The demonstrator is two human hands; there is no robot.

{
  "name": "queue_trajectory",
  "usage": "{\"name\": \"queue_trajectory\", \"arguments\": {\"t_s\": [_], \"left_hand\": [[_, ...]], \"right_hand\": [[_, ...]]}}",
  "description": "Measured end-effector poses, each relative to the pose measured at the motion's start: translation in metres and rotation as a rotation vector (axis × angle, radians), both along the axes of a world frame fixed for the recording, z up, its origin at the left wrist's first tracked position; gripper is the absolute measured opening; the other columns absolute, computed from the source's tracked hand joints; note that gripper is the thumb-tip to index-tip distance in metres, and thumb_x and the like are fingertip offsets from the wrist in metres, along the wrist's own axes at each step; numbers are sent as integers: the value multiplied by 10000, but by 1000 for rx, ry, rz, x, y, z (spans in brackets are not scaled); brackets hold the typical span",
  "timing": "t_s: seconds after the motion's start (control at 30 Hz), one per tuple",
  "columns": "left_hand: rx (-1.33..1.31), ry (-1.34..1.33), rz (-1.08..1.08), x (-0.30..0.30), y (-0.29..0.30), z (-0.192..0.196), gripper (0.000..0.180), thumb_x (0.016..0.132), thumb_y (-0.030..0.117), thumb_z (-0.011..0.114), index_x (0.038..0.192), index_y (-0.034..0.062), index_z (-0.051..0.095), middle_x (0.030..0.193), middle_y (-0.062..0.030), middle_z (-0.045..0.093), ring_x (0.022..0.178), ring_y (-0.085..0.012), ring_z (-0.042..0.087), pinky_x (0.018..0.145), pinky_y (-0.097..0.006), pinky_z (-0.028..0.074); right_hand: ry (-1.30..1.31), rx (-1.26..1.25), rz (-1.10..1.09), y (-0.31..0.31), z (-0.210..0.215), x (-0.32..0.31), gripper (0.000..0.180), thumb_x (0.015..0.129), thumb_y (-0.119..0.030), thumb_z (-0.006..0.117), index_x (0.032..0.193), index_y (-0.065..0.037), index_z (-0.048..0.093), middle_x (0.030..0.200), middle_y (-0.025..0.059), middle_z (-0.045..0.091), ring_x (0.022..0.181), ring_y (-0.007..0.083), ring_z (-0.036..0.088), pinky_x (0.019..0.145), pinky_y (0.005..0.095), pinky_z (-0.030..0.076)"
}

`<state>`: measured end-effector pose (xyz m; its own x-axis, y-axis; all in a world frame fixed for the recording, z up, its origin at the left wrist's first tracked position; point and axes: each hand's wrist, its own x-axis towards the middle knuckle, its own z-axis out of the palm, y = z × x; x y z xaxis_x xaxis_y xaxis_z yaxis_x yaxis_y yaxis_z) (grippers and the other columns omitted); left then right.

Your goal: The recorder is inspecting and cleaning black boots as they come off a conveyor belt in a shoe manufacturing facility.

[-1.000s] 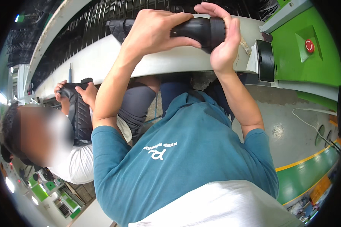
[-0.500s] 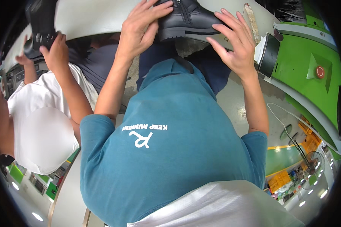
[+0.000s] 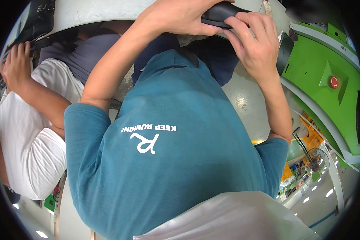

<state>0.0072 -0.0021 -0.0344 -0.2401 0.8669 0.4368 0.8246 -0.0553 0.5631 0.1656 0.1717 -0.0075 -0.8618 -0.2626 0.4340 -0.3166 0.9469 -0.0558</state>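
Note:
A black boot (image 3: 223, 14) lies at the upper edge of the view over the pale worktable; only its toe end shows, the rest is cut off or behind my hand. My left hand (image 3: 178, 17) is closed on the boot, thumb along the sole edge, with the other fingers partly out of frame. Against the toe, my right hand (image 3: 255, 42) is bent into a pinch, thumb and fingertips gripping the edge where the upper meets the sole.
On my left a co-worker in white (image 3: 32, 132) has a hand (image 3: 16, 68) by another black boot (image 3: 37, 24). The pale worktable (image 3: 94, 11) runs along the top. To my right stands a green machine (image 3: 312, 68) with a red button (image 3: 334, 82); a fan (image 3: 317, 160) is farther off.
Both hands have gone from loosely spread around the boot to gripping it. The boot has turned, so its toe now shows between my hands. The co-worker's boot and hand have moved left.

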Motion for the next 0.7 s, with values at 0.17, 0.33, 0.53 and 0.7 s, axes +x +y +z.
{"name": "queue_trajectory", "arguments": {"t_s": [0.17, 0.33, 0.53, 0.7], "left_hand": [[56, -33, -13, -2, 3, -11, 696, 766, 378, 833, 1303, -11, 622, 1272, -213, 676, 1316, -375, 580, 1251, -563, 293], [-5, -66, -24, -5, -2, -2, 659, 799, 401, 833, 1279, -8, 642, 1230, -200, 686, 1250, -361, 611, 1243, -575, 296], [45, -143, -64, -11, -5, -8, 586, 824, 386, 812, 1233, -13, 681, 1177, -185, 709, 1211, -354, 632, 1237, -611, 290], [-14, -123, -69, -12, -6, 4, 581, 822, 366, 798, 1256, -2, 686, 1164, -172, 723, 1213, -348, 635, 1252, -605, 278]], "right_hand": [[-199, 66, -24, 0, 16, -9, 491, 744, -102, 901, 1200, -87, 719, 1113, 41, 707, 1052, 240, 664, 860, 379, 536], [-350, -206, 50, -14, 42, -29, 283, 727, -13, 756, 962, -58, 605, 936, 131, 522, 845, 343, 521, 729, 435, 457], [-486, -429, 56, 4, 61, -42, 402, 749, -111, 887, 1067, -38, 651, 1059, 115, 625, 1014, 301, 631, 851, 367, 524], [-519, -447, -43, 20, 48, -34, 497, 771, -142, 922, 1173, -10, 661, 1130, 119, 693, 1044, 262, 685, 908, 356, 538]]}}
